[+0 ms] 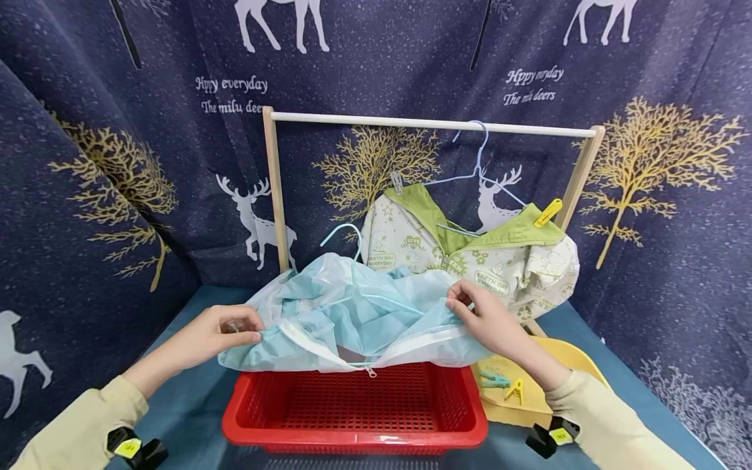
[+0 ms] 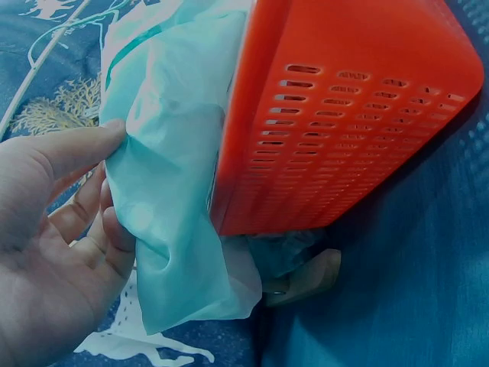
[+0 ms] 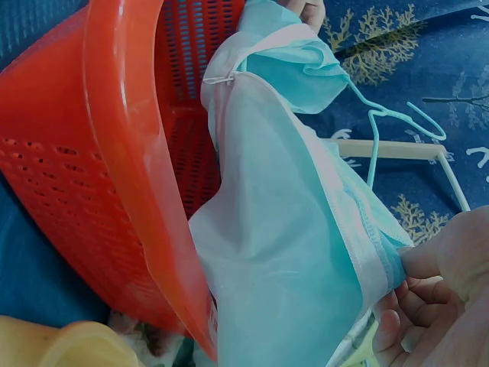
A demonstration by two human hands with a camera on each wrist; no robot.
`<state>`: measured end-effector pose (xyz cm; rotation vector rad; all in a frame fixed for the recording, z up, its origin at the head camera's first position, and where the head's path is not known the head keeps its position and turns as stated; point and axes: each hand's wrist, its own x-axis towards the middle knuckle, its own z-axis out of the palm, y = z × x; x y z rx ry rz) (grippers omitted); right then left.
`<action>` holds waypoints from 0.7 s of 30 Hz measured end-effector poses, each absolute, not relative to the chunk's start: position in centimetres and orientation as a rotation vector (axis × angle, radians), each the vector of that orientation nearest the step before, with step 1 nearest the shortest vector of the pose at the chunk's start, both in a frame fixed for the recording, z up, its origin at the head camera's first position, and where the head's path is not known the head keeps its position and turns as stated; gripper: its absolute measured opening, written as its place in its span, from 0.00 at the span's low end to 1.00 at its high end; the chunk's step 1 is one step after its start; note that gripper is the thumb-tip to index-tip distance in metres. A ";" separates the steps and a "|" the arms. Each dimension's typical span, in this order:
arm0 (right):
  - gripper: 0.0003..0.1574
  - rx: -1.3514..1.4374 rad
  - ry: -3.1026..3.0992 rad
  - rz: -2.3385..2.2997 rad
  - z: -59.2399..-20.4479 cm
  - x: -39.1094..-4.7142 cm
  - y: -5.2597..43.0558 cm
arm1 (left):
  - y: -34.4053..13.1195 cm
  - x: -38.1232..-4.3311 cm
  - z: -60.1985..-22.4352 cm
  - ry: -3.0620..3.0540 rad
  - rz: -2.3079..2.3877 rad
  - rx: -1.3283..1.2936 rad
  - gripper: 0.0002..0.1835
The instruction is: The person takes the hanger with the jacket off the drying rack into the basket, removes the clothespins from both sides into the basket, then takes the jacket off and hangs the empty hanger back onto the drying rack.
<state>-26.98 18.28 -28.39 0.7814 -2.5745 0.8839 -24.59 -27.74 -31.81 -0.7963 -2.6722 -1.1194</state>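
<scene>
A thin light-blue and white zip jacket (image 1: 358, 313) spreads over the back of a red basket (image 1: 352, 437), its zip pull hanging at the front. Inside its opening sits a light-blue hanger (image 1: 354, 243), hook upward. My left hand (image 1: 232, 326) pinches the jacket's left side; in the left wrist view the thumb of the left hand (image 2: 69, 199) presses the cloth against the fingers. On the other side my right hand (image 1: 484, 313) pinches the jacket's edge, and the right wrist view shows the right hand (image 3: 435, 290) at the hem band.
Behind stands a wooden rack with a white rod (image 1: 411, 122). A green and white patterned jacket (image 1: 470, 261) hangs there on a purple hanger (image 1: 478, 156), with a yellow clip (image 1: 548, 213) on its shoulder. A yellow tray (image 1: 564, 356) at right holds several clothespins (image 1: 514, 391).
</scene>
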 end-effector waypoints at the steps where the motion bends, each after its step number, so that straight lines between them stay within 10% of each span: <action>1: 0.06 0.777 -2.574 0.888 -28.3 -26.9 18.4 | -27.8 -24.6 -31.9 -2.672 -1.117 -0.795 0.02; 21: 0.05 0.654 -2.530 0.917 -27.8 -27.1 20.2 | -28.9 -24.5 -32.1 -2.627 -1.185 -0.704 0.03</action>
